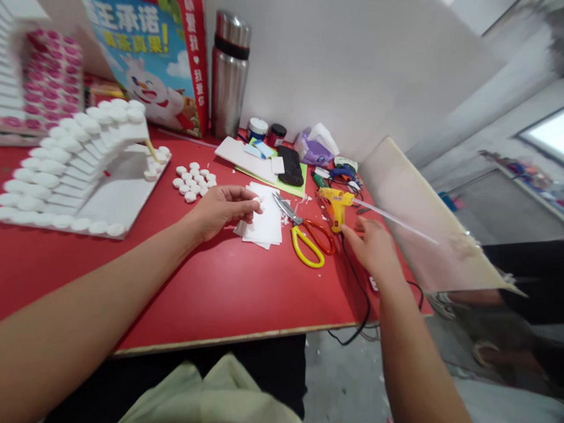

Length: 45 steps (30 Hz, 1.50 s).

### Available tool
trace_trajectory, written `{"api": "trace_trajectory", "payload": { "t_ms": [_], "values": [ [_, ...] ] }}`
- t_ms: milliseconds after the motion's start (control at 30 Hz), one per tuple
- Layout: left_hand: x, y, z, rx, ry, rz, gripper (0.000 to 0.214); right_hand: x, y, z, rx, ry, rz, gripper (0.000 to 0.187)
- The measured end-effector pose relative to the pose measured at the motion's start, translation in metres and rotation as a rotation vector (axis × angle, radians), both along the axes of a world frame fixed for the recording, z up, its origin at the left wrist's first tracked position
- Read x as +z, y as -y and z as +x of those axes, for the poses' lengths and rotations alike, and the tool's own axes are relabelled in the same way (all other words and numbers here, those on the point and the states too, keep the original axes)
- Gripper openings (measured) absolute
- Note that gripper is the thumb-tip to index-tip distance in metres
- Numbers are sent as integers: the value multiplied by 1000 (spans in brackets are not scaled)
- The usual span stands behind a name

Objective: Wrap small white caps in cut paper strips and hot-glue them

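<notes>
My left hand [230, 210] is closed in a pinch over a stack of white paper sheets [265, 220]; a small white piece [259, 202] shows at its fingertips. My right hand [371, 241] is beside the handle of a yellow glue gun [337, 206], thumb and fingers apart and partly curled. A long clear glue stick [398, 223] sticks out of the gun's back. Between the hands lie scissors [304, 231] with one yellow and one red handle, blades part open. Left of my left hand is a cluster of round white pieces [193, 181].
A white stepped model [85, 172] edged with white rounds stands at left, a pink-dotted one [54, 80] behind it. At the back are a steel flask [230, 75], a printed box [149, 50], jars [257, 129] and a black phone-like case [290, 165]. A black cord [360, 283] hangs over the front edge.
</notes>
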<state>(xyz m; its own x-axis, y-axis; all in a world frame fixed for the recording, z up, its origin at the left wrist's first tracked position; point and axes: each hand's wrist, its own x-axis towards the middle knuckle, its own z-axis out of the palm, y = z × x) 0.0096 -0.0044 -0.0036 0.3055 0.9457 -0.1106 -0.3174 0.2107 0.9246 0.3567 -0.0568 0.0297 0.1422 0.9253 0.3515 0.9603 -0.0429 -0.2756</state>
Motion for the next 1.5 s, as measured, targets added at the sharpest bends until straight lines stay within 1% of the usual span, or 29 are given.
{"api": "trace_trajectory", "payload": {
  "t_ms": [67, 100, 167, 233, 333, 433, 533, 600, 667, 800, 900, 1100, 1267, 1500],
  "values": [
    [0, 0, 0, -3, 6, 0, 44, 13, 28, -19, 37, -7, 34, 39],
    [0, 1, 1, -6, 12, 1, 43, 19, 37, -32, 80, -67, 48, 36],
    [0, 1, 1, -17, 16, 10, 42, 27, 43, -66, 180, -302, 17, 29],
    [0, 1, 1, -28, 1, 17, 41, 27, 29, -100, 281, -593, -44, 24],
    [-1, 1, -1, -31, -18, 16, 41, 15, -10, -140, 377, -947, -139, 25],
    [-1, -1, -2, -23, -20, -2, 41, -2, -40, -162, 426, -1226, -241, 22],
    [-2, -1, -2, -17, -39, 1, 40, -17, -45, -169, 459, -1392, -264, 20],
    [-2, 0, -1, -26, -63, 15, 39, -23, -41, -168, 474, -1414, -251, 20],
    [-1, 1, -1, -27, -78, 15, 39, -26, -38, -167, 489, -1391, -231, 19],
    [3, 3, 0, -6, -72, 1, 40, -29, -36, -168, 520, -1348, -200, 18],
    [3, 4, -1, 15, -80, 6, 41, -31, -36, -169, 526, -1371, -188, 18],
    [-2, 1, -3, 50, -141, 44, 41, -31, -36, -169, 528, -1396, -198, 14],
    [-5, 0, -3, 66, -133, 85, 40, -32, -37, -169, 543, -1448, -202, 14],
    [-6, 1, -3, 69, -150, 78, 39, -36, -39, -169, 535, -1492, -239, 16]
  ]
}}
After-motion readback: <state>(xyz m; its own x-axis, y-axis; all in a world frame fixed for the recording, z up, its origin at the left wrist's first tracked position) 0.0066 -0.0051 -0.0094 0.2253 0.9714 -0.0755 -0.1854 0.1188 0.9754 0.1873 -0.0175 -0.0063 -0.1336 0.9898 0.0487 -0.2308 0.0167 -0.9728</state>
